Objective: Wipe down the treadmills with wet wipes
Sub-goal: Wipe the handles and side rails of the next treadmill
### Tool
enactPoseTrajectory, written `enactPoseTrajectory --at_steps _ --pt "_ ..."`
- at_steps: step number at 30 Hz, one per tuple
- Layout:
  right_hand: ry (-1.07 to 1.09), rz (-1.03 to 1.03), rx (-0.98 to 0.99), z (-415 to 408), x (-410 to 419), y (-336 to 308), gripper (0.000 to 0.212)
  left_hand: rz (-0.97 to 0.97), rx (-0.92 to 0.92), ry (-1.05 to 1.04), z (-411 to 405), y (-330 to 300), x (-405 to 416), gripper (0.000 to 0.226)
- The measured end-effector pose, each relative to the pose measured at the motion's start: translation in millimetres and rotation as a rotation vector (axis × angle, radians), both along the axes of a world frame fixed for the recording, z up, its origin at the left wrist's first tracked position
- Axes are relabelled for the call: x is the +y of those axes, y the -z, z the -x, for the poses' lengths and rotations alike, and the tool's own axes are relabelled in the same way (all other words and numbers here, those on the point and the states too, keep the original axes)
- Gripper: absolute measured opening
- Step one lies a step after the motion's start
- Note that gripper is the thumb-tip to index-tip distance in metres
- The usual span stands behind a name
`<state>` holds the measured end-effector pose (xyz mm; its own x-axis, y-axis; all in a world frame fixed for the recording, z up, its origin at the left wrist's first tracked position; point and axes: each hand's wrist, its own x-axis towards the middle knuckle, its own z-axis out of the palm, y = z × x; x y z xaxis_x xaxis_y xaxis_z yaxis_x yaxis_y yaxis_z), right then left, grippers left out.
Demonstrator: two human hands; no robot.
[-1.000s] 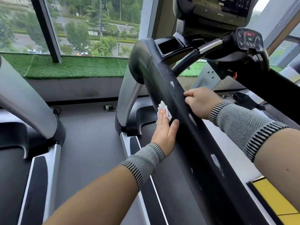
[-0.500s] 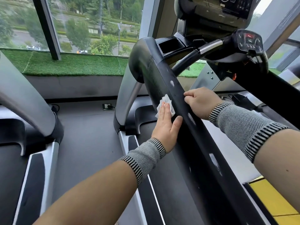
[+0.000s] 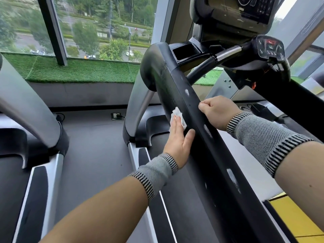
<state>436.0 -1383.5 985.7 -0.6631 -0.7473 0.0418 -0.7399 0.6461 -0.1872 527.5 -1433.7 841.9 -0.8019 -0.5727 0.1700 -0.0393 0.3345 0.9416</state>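
The crumpled white wet wipe has been pushed further up the black padded treadmill handrail by the flat, released left hand; the right hand stays clenched on the rail's far edge, so wiping progresses.

White wipe, black handrail

two treadmills: one under the hands, one at the left. two hands: left and right. one white wipe. two grey striped wristbands, one on the left arm, one on the right. one console. one cup tray. one floor socket. four pale scuffs on the black rail.
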Motion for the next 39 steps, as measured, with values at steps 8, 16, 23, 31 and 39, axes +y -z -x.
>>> enactPoseTrajectory --at_steps 8,16,23,31,39 --pt "0.016 0.038 0.001 -1 -1 -1 0.033 0.063 0.038 0.064 -18 21 23 0.083" --pt "-0.023 -0.074 0.039 -7 8 -1 0.046 0.13 0.078 0.088 -30 11 36 0.08" --pt "-0.014 -0.108 0.036 -13 15 -1 0.044 0.022 0.02 0.045 -16 4 23 0.075" --pt "-0.039 -0.143 0.013 -14 25 -2 0.04 0.203 0.066 0.118 -45 15 56 0.081" --pt "-0.028 -0.099 -0.031 -14 27 -1 0.041 0.183 0.016 0.033 -17 -14 26 0.074"
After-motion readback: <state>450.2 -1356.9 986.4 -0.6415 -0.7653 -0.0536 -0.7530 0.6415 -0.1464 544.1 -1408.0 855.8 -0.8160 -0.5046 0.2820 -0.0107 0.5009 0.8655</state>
